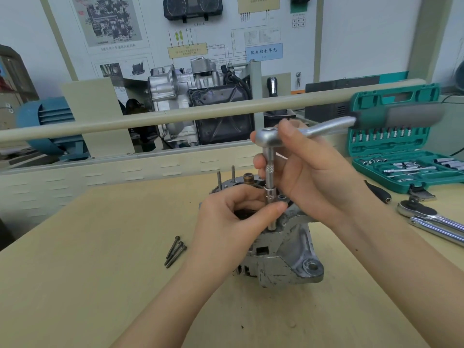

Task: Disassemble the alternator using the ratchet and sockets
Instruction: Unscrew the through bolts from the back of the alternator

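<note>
The alternator (281,252) stood on the bench (88,259) near its middle, grey housing scuffed, two studs rising from its far side. The ratchet (271,136) stood over it on a knurled extension bar (270,177) with a socket (271,217) seated at the housing's near rim. The right hand (311,177) wrapped the ratchet head and extension, fingers closed around them, the green handle blurred and pointing toward the bench's right edge. The left hand (226,222) pinched the socket between thumb and fingers. Three long bolts (175,251) lay together just left of the alternator. An open green socket case (401,156) sat at the far right corner, with a second ratchet (431,219) near the right edge.
</note>
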The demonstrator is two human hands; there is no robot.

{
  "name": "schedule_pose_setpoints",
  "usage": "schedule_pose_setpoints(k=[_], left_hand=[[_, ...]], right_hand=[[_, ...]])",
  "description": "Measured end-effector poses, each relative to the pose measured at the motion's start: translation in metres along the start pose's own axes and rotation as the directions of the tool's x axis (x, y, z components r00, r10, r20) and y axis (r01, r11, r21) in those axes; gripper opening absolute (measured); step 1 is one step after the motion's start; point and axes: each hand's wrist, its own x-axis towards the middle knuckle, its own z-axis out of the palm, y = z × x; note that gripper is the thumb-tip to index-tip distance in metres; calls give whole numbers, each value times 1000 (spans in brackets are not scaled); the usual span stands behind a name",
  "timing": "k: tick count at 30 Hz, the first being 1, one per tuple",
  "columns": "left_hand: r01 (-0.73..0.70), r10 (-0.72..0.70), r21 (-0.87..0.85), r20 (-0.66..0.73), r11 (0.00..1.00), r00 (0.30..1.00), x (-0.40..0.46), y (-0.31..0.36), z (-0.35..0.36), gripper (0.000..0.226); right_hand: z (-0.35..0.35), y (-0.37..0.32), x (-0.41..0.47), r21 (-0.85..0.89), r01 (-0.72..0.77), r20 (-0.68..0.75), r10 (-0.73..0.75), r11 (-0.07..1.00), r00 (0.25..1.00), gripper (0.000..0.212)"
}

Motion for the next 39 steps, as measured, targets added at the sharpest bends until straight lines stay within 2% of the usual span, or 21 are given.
schedule_pose_setpoints(k=[3,7,11,16,19,22,26,33,37,39], left_hand=[[20,-20,-25,25,999,999,0,1,-2,15],[29,-22,-57,130,998,991,1,2,-7,11],[21,-16,-70,63,997,998,1,2,-4,10],[1,-1,-68,3,998,1000,1,2,-2,14],[7,-4,-53,67,999,998,1,2,-5,9],[-18,20,-13,138,1000,990,0,2,-4,19],[-6,7,-27,52,1000,999,0,1,-1,12],[-5,5,-34,-4,999,1000,0,4,1,16],[-2,6,-48,82,999,997,0,3,-2,9],[-23,28,-36,144,999,989,-1,3,-2,16]], right_hand=[[-1,0,0,-8,-6,22,6,1000,1000,22],[-3,-1,2,-35,-80,13,80,996,997,35],[-3,-1,3,-75,-65,1,65,995,998,33],[-5,-2,1,-12,-1,-39,0,1000,999,27],[-5,-1,1,-15,-17,-22,16,1000,1000,26],[-4,-1,2,-63,-63,2,63,996,998,31],[-3,-1,2,-48,-72,57,74,996,996,34],[-3,0,1,20,-11,4,11,1000,1000,18],[-2,0,2,-32,-72,-2,72,997,997,31],[-3,-1,3,-38,-92,-1,92,995,996,33]])
